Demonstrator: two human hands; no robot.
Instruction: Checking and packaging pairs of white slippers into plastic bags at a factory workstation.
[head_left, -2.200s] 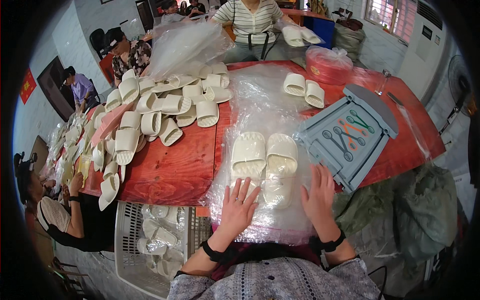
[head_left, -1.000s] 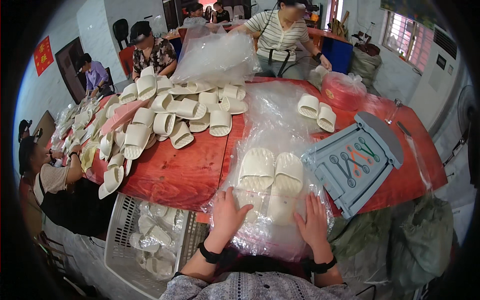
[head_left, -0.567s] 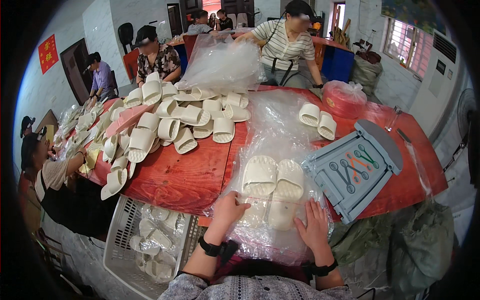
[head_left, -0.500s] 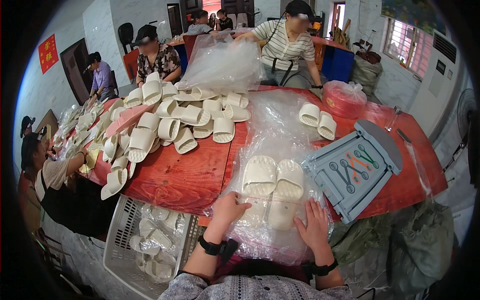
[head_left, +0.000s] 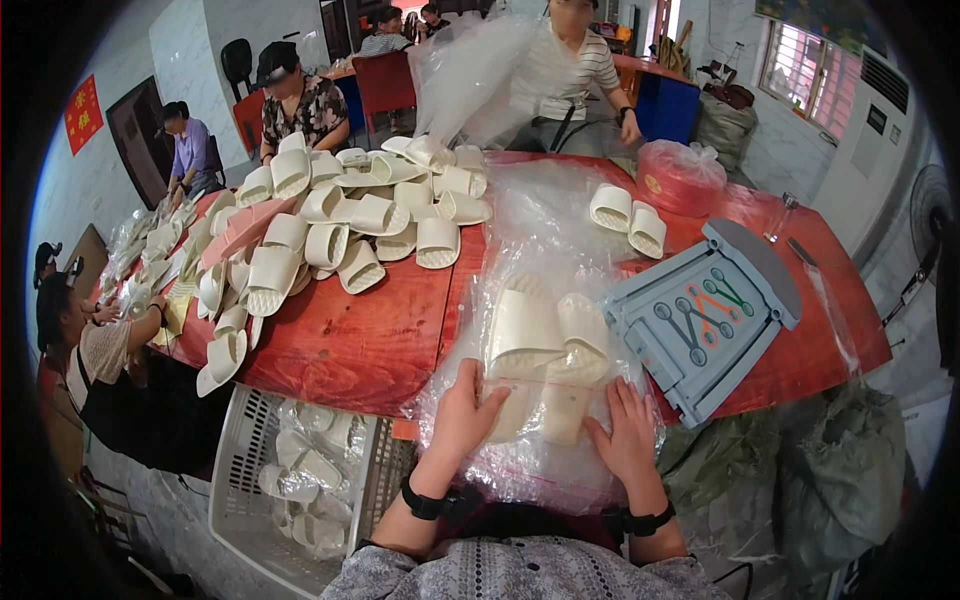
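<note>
- Head view: cream slipper pair [head_left: 527, 328] sits at the near edge of the desk [head_left: 350, 335], toes toward far edge, on a clear bag stack [head_left: 540, 480] hanging over that edge.
- Clear film lies over the heels; can't tell if the pair is fully inside a bag.
- Left hand [head_left: 463, 412]: fingers extended, thumb apart, on the film beside the left slipper, not closed round it.
- Right hand [head_left: 628, 430]: same shape, on the film beside the right slipper. Can't tell if either pinches film.
- Step in hand, my read: squaring up pair and film. Next move seems to call for an even grip on both sides so the slippers stay level.
- Desk: red, worn. Loose slipper heap [head_left: 385, 215] toward far left, pink slipper [head_left: 245, 232] among it. Second cream pair [head_left: 612, 207] near far edge, right of centre.
- Right part: grey folding stool [head_left: 690, 282], wrapped red tub [head_left: 680, 182] by far edge, small glass bottle [head_left: 782, 218] toward right edge.
- Below near edge, left: crate [head_left: 245, 520] with bagged slippers. Right: green sacks [head_left: 840, 470].
- Room: marbled walls, barred window [head_left: 812, 75], co-worker in stripes [head_left: 600, 65] past far edge beside raised plastic sheeting [head_left: 470, 85], others seated left.
</note>
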